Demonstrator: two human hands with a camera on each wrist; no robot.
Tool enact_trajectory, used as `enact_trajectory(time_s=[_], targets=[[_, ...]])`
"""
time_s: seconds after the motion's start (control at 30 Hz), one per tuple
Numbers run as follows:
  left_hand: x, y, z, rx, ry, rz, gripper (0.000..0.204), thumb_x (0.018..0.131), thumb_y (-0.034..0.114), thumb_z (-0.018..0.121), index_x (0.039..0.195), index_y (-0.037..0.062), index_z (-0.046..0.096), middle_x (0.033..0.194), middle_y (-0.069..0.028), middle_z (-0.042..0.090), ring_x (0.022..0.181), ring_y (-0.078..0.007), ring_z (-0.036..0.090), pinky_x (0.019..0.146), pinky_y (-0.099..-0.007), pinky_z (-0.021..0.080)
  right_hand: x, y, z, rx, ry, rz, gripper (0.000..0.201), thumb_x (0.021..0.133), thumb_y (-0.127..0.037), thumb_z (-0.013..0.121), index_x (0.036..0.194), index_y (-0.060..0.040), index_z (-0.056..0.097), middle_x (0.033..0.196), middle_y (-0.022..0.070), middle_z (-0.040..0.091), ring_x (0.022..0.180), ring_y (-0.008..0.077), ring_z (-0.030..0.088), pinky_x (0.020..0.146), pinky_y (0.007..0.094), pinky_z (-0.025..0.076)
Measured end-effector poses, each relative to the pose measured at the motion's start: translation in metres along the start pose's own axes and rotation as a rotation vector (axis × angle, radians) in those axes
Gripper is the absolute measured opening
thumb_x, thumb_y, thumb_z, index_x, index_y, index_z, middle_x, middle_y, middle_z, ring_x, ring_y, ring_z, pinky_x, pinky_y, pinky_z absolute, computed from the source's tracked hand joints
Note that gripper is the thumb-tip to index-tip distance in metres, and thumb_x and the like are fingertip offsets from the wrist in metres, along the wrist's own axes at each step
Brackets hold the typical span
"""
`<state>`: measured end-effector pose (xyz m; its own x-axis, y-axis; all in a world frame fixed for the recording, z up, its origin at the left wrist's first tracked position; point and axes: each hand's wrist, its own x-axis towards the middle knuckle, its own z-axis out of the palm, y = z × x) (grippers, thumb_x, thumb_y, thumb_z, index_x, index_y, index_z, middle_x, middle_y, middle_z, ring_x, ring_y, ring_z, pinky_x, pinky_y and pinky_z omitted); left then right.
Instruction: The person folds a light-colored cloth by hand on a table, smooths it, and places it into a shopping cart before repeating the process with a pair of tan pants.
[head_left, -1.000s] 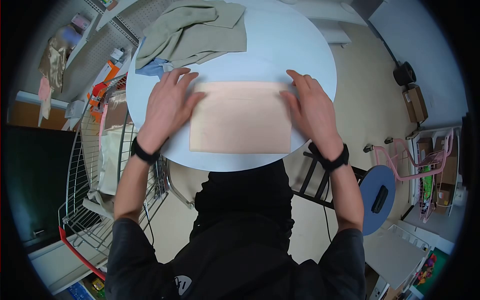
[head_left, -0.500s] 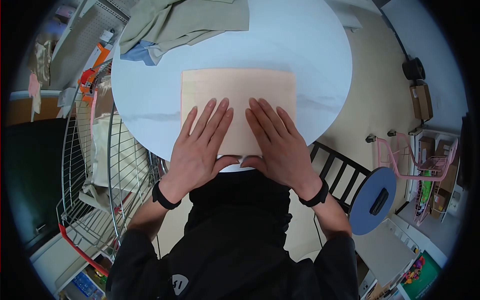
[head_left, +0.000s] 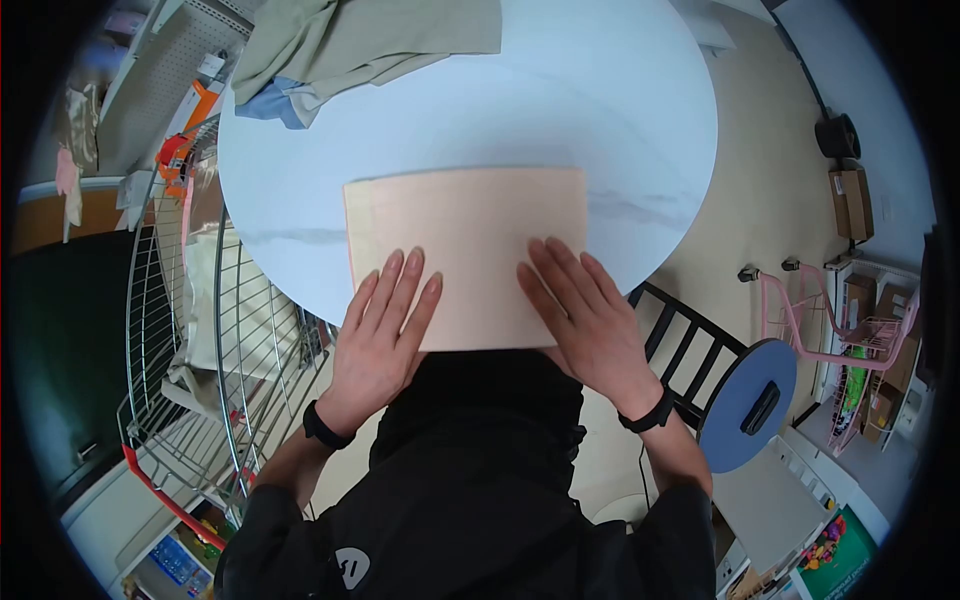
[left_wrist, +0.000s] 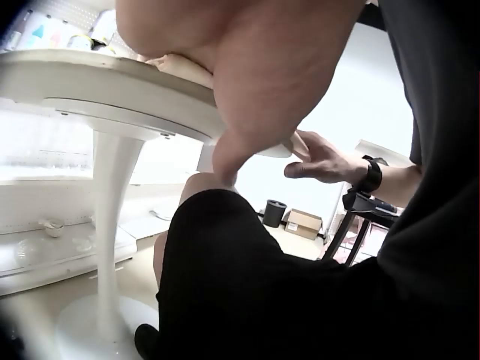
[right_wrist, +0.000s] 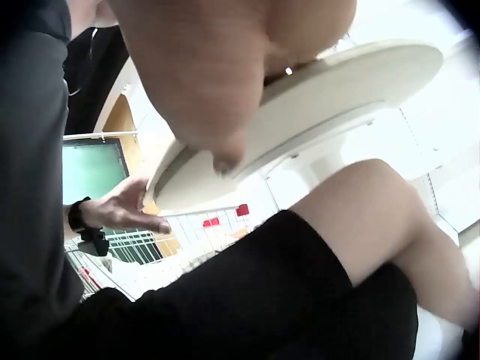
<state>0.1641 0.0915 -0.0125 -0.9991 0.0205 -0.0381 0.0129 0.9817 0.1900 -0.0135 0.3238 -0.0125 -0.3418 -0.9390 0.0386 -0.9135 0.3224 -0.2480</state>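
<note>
A folded peach cloth (head_left: 465,230) lies flat at the near edge of the round white table (head_left: 640,130). My left hand (head_left: 380,330) rests on its near left corner, fingers straight and pointing away from me. On the near right corner lies my right hand (head_left: 590,330), its fingers also straight and slightly spread. In the left wrist view, the left thumb (left_wrist: 234,157) hangs down at the table's rim. The right thumb (right_wrist: 227,154) likewise points down by the rim in the right wrist view.
Crumpled grey-green cloth (head_left: 400,35) lies at the table's far left, with a blue piece (head_left: 270,103) under it. A wire shopping cart (head_left: 225,330) holding fabric stands to the left. At the right is a stool with a blue seat (head_left: 735,420).
Both hands came from beside the peach cloth onto its top, then drew toward me and spread apart. The cloth shifted toward me with them.
</note>
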Motion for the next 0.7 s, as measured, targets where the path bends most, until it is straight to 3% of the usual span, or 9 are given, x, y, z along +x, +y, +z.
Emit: enact_trajectory(time_s=[0.07,0.13,0.2,0.37,0.43,0.47,0.53,0.63,0.7], targets=[[-0.011,-0.006,0.008,0.084,0.023,0.04,0.069,0.086,0.005,0.065,0.153,0.0035,0.048,0.162,-0.0223,0.041,0.15,-0.039,0.04,0.12,-0.0515,0.033,-0.015,0.005,0.019,-0.067,0.129,-0.067,0.056,0.088,-0.025,0.063,0.142,-0.0099,0.061,0.154,0.0071,0.054,0.144,0.023,0.049,0.12,0.04,0.037],[-0.019,-0.008,0.005,0.081,0.052,0.067,0.063,0.085,0.001,0.062,0.148,0.0071,0.056,0.158,-0.0166,0.048,0.147,-0.0324,0.046,0.118,-0.0468,0.039,-0.022,0.0,0.029,-0.051,0.266,-0.094,0.041,0.093,-0.012,0.053,0.13,-0.0118,0.07,0.142,0.0048,0.065,0.135,0.021,0.059,0.116,0.0376,0.041],[-0.022,-0.009,0.0,0.019,0.112,0.077,0.056,0.087,-0.002,0.058,0.14,0.0104,0.064,0.152,-0.0099,0.057,0.142,-0.0258,0.053,0.114,-0.042,0.044,-0.026,-0.001,0.03,-0.025,0.294,-0.114,0.041,0.093,-0.013,0.054,0.13,-0.0118,0.07,0.141,0.0049,0.065,0.135,0.0211,0.059,0.115,0.0376,0.042],[-0.026,-0.027,-0.024,-0.167,0.136,0.153,0.043,0.086,-0.006,0.058,0.124,0.0082,0.074,0.135,-0.007,0.07,0.131,-0.0242,0.063,0.109,-0.0407,0.051,-0.03,-0.001,0.024,0.086,0.341,-0.187,0.036,0.092,-0.012,0.058,0.125,-0.0105,0.071,0.138,0.0049,0.067,0.133,0.0224,0.06,0.112,0.041,0.046],[-0.025,-0.032,-0.046,-0.365,0.155,0.122,0.041,0.086,-0.007,0.057,0.12,0.0067,0.076,0.129,-0.0079,0.073,0.127,-0.0254,0.066,0.107,-0.041,0.053,-0.025,-0.004,0.016,0.232,0.44,-0.191,0.028,0.09,-0.012,0.063,0.116,-0.0086,0.073,0.126,0.0053,0.073,0.125,0.0241,0.066,0.108,0.0433,0.048],[-0.02,-0.031,-0.053,-0.42,0.27,0.142,0.032,0.084,-0.005,0.061,0.11,0.0035,0.077,0.114,-0.0122,0.078,0.115,-0.0303,0.073,0.1,-0.0434,0.057,-0.023,-0.005,0.009,0.324,0.484,-0.183,0.026,0.089,-0.012,0.065,0.114,-0.0082,0.074,0.122,0.0054,0.074,0.122,0.0246,0.068,0.107,0.0436,0.049],[-0.019,-0.033,-0.066,-0.582,0.376,0.145,0.027,0.083,-0.004,0.064,0.105,0.002,0.076,0.106,-0.0154,0.078,0.105,-0.0335,0.076,0.093,-0.0437,0.06,-0.019,-0.009,-0.013,0.528,0.576,-0.159,0.019,0.087,-0.011,0.073,0.105,-0.0056,0.075,0.107,0.007,0.079,0.111,0.0273,0.073,0.102,0.0434,0.052],[-0.018,-0.036,-0.079,-0.789,0.553,0.137,0.015,0.085,-0.003,0.063,0.097,-0.0015,0.072,0.089,-0.0211,0.078,0.086,-0.0348,0.079,0.076,-0.0395,0.064,-0.006,-0.016,-0.028,0.859,0.739,-0.158,0.017,0.088,-0.009,0.075,0.104,-0.0037,0.075,0.105,0.0097,0.079,0.109,0.0299,0.074,0.098,0.043,0.054],[-0.018,-0.031,-0.09,-1.037,0.593,-0.046,0.013,0.089,0.005,0.068,0.1,-0.0026,0.07,0.09,-0.0203,0.077,0.085,-0.0312,0.079,0.076,-0.0377,0.063,-0.001,-0.01,-0.024,1.158,0.687,-0.153,0.029,0.089,-0.012,0.077,0.115,0.0008,0.071,0.118,0.0162,0.075,0.111,0.029,0.072,0.095,0.0394,0.055]])
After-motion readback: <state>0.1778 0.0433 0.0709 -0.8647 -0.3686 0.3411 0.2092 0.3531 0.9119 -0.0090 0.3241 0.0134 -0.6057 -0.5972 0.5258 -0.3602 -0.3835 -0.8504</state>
